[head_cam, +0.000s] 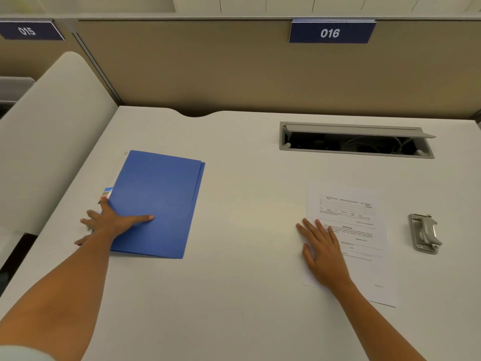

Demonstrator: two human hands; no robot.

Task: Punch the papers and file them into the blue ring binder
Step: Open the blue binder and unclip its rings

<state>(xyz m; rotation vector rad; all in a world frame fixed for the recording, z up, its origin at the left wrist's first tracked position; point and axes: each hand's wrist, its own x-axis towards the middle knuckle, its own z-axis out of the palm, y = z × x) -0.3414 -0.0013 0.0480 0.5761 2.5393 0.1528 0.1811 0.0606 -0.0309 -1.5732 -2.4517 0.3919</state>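
Observation:
A closed blue binder (158, 199) lies flat on the left half of the white desk (247, 295), with a coloured tab sticking out at its left edge. My left hand (109, 222) rests spread on the binder's lower left corner, thumb lying across the cover. On the right lies a printed white paper (351, 217). My right hand (322, 254) lies flat on the paper's left edge, fingers straight. A grey metal hole punch (425, 234) stands to the right of the paper, apart from it.
An open cable hatch (356, 140) is set into the desk at the back right. A beige partition with a blue "016" sign (330, 32) closes the back. A white rounded divider (52, 131) borders the desk on the left.

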